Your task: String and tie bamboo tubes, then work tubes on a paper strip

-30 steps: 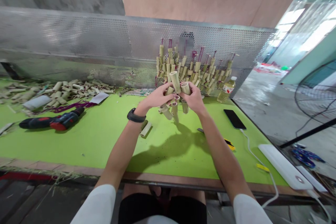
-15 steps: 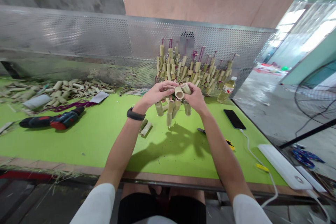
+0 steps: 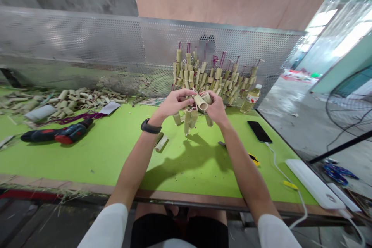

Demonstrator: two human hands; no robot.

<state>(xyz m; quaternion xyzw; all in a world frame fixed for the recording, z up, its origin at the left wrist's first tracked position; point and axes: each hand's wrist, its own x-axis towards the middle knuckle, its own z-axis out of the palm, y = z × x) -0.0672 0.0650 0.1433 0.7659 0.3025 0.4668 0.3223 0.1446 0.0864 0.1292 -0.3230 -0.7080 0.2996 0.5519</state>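
Above the green table [image 3: 116, 162], both my hands hold up a cluster of bamboo tubes. My left hand [image 3: 178, 102], with a dark wristband, pinches at the cluster's left side, close to a short bamboo tube [image 3: 201, 102] whose round opening faces me. My right hand [image 3: 215, 107] is closed around another bamboo tube [image 3: 206, 97] at the right. Beneath my fingers several tubes dangle, among them a longer bamboo tube [image 3: 187, 121]. What exactly my left fingertips pinch is hidden. Two loose bamboo pieces [image 3: 161, 143] lie on the table below my left hand.
Strung bamboo bundles [image 3: 215, 77] hang on the perforated metal panel [image 3: 116, 42]. Left are a bamboo pile [image 3: 75, 100], purple cord [image 3: 81, 117] and a cordless drill [image 3: 61, 135]. At right are a bottle [image 3: 250, 100], a phone [image 3: 259, 131], a yellow cutter [image 3: 254, 159] and a white power strip [image 3: 315, 184].
The front tube between my hands has turned, showing more of its side, its opening now lower and farther right. The dangling tubes have swung slightly. Both hands stay nearly in place.
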